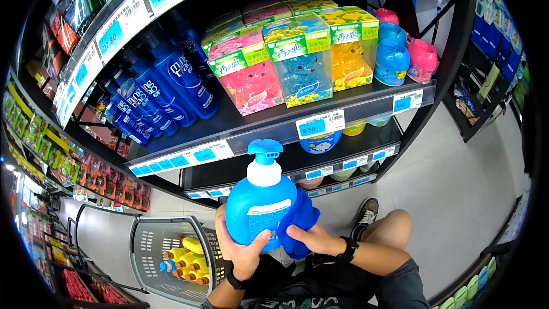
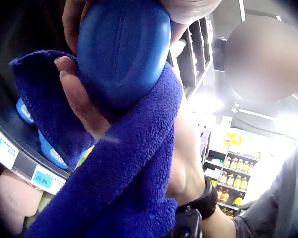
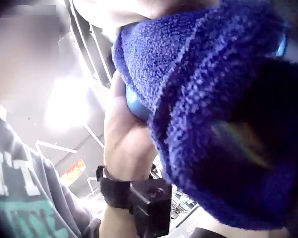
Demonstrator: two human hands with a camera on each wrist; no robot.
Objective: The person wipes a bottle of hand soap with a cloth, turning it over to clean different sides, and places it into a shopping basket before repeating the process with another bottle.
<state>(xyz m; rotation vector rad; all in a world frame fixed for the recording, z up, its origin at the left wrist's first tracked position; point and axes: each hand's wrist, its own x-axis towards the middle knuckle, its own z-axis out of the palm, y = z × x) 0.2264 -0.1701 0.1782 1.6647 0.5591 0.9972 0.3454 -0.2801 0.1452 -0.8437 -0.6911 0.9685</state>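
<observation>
A blue pump bottle (image 1: 256, 206) with a white collar and blue pump head stands upright in front of the shelves. My left hand (image 1: 243, 249) grips its lower part from below, thumb across the front label. My right hand (image 1: 311, 239) holds a dark blue towel cloth (image 1: 298, 222) against the bottle's right side. In the left wrist view the bottle's rounded base (image 2: 121, 49) sits above the cloth (image 2: 124, 173), with fingers (image 2: 79, 101) curled between them. The right wrist view is filled by the cloth (image 3: 208, 104), with a sliver of bottle (image 3: 136, 106) beside the left wrist.
A shelf (image 1: 366, 100) ahead carries boxed pink, blue and yellow gel fresheners (image 1: 297, 60) and dark blue bottles (image 1: 171, 88). Price tags (image 1: 320, 124) line its edge. A grey shopping basket (image 1: 151, 252) with yellow bottles stands at lower left. My bent knee (image 1: 394, 226) and a shoe are at lower right.
</observation>
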